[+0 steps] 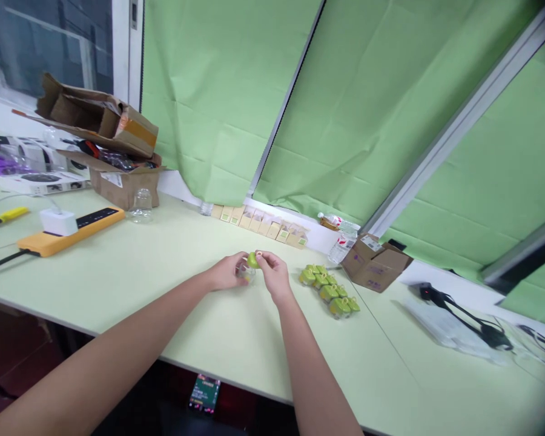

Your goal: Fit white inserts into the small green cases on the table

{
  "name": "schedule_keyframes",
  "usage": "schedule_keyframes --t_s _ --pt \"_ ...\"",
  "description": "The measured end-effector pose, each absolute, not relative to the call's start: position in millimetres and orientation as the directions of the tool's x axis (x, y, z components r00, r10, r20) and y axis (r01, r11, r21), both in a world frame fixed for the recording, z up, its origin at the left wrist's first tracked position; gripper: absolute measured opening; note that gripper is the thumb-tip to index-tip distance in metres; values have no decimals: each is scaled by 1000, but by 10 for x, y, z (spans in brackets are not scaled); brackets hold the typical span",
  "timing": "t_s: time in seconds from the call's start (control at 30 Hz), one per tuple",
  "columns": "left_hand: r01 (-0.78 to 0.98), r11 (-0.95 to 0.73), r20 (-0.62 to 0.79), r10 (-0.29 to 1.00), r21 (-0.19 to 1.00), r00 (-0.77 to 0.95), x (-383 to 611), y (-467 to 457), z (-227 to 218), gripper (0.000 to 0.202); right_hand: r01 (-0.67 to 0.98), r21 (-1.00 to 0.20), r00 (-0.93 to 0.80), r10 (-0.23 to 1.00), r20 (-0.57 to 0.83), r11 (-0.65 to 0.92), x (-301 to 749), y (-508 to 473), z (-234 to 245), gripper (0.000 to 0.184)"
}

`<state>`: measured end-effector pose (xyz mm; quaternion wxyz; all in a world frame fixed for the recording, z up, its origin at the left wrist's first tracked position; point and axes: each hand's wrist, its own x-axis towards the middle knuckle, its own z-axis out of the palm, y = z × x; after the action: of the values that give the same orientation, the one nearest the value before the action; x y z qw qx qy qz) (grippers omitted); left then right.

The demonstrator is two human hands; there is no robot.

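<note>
My left hand (229, 272) is wrapped round a small clear jar (248, 277) with something yellow inside, low over the table. Pinched in my right hand (275, 274) is a green lid (253, 260) with a small pale ring on top. The lid is tilted at the jar's mouth; whether the two touch I cannot tell. To the right of my right hand, several green-lidded jars (329, 293) stand close together in rows, each lid with a similar ring.
Several small cardboard boxes (263, 226) line the table's back edge. Plastic bottles (343, 245) and a carton (375, 261) stand back right. At left are an orange power strip (77, 230), a clear container (142, 206) and stacked cardboard boxes (125, 184). A phone (204, 392) shows below the front edge.
</note>
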<state>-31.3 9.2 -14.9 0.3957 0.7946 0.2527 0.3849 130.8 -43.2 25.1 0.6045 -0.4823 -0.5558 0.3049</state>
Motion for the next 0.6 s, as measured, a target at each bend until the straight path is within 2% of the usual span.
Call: schedule_keyframes --t_s 0.1,0.37,0.6 --pt "87 -577 433 696 812 573 -282 26 -87 52 236 -910 159 910 383 342 1283 -442 233 31" --pt "113 -589 464 728 801 504 -264 -44 -14 57 385 -865 83 922 379 321 1291 -432 129 25" --pt "97 -644 518 686 759 510 -263 -63 8 42 258 -941 75 967 245 218 1272 -434 93 35"
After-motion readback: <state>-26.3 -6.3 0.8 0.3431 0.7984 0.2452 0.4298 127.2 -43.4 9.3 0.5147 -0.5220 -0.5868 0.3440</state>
